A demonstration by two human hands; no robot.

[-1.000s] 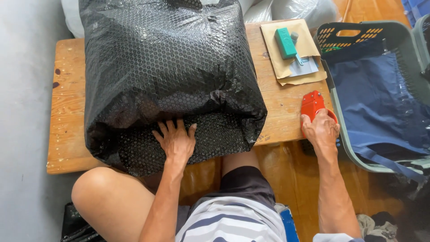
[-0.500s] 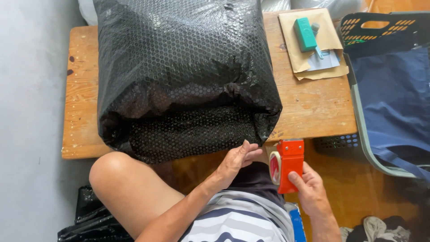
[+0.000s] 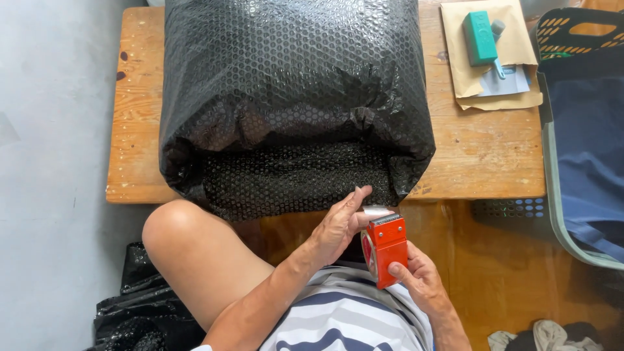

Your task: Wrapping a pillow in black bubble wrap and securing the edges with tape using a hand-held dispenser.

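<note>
A large parcel wrapped in black bubble wrap (image 3: pixel 292 97) lies on a low wooden table (image 3: pixel 481 156), its folded end hanging over the near edge. My right hand (image 3: pixel 419 279) grips a red tape dispenser (image 3: pixel 385 248) in front of my lap, just below that end. My left hand (image 3: pixel 341 224) is at the dispenser's top, its fingers pinching the loose end of the clear tape (image 3: pixel 376 211). Neither hand touches the parcel.
A brown envelope (image 3: pixel 497 58) with a green block and a small tool on it lies at the table's far right. A grey basket (image 3: pixel 572 156) with blue cloth stands to the right. Black plastic (image 3: pixel 140 305) lies on the floor by my left knee.
My left hand left the parcel and came to the dispenser. My right hand lifted the dispenser off the table's right edge and brought it in front of my lap.
</note>
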